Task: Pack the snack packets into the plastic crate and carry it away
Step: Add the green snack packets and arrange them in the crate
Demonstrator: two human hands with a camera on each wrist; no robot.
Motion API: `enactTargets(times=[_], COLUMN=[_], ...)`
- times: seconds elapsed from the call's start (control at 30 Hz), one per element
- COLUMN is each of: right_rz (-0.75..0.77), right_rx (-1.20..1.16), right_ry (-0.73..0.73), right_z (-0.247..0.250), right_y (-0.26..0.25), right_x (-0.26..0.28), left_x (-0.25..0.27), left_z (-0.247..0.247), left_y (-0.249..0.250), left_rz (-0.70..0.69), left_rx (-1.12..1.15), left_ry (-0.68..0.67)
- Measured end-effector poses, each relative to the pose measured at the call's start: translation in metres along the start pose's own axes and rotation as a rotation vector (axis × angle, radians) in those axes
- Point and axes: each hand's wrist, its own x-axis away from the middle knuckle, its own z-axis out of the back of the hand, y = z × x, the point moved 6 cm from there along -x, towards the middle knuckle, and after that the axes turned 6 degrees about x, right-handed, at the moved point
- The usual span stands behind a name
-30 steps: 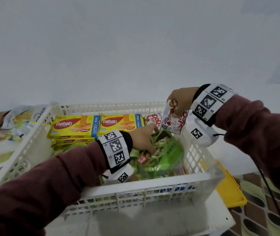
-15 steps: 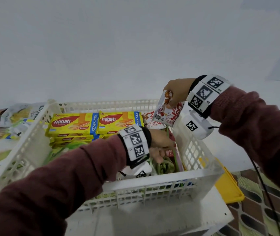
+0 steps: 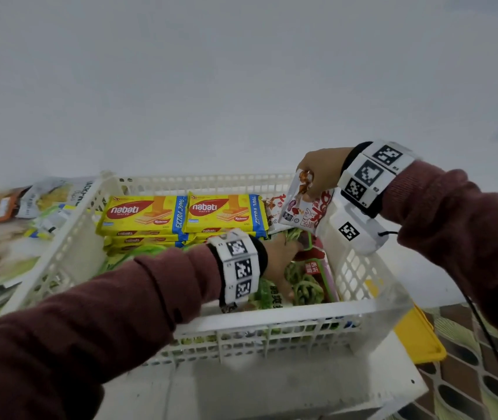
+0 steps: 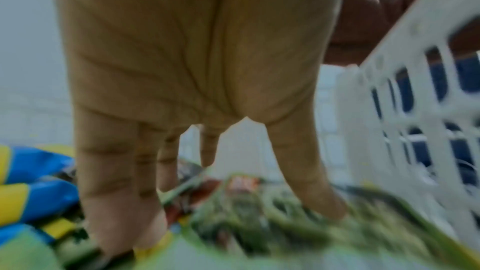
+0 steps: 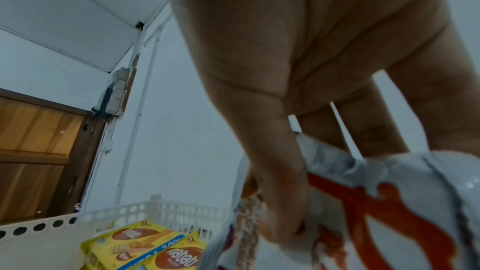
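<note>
We see the white plastic crate (image 3: 272,316) sitting in front of us on a white surface (image 3: 272,389), with both hands working at its right end. Our right hand (image 3: 322,172) hovers over the crate's far right corner and pinches the top edge of a white and red snack packet (image 3: 305,212), thumb on one face and fingers on the other, so the packet hangs down with its long axis tilted, lower end just inside the crate. Its red lettering is partly covered and we cannot read it. Our left hand (image 3: 284,262) reaches down inside the crate with fingers straight and spread, the fingertips (image 4: 324,208) pressing on a green packet (image 3: 305,286) that lies flat at the right end; it grasps nothing. That packet carries a small red label and some Chinese characters, too small for us to make out. Along the far wall of the crate lie two stacks of yellow wafer packs (image 3: 181,213), side by side, long axes running left to right, each reading "nabati" in a red oval, with "EXTRA 20%" on a blue band at the right end. Outside the crate to the left, more packets (image 3: 14,213) lie blurred; a yellow lid (image 3: 420,341) pokes out at the crate's right.
</note>
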Motion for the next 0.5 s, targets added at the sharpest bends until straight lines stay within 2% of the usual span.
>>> enactTargets(times=[0.1, 0.2, 0.37, 0.5], right_rz=[0.023, 0.046, 0.071, 0.09], right_rx=[-0.003, 0.002, 0.007, 0.005], right_ry=[-0.001, 0.003, -0.001, -0.043], right_z=[-0.005, -0.006, -0.009, -0.015], right_y=[-0.005, -0.011, -0.022, -0.029], right_x=[-0.003, -0.006, -0.012, -0.015], left_x=[0.021, 0.043, 0.057, 0.063], left_z=[0.03, 0.042, 0.016, 0.0], left_y=[-0.032, -0.073, -0.115, -0.131], left_rz=[-0.013, 0.071, 0.271, 0.322], left_rx=[0.169, 0.251, -0.04, -0.058], left_ry=[0.009, -0.002, -0.154, -0.226])
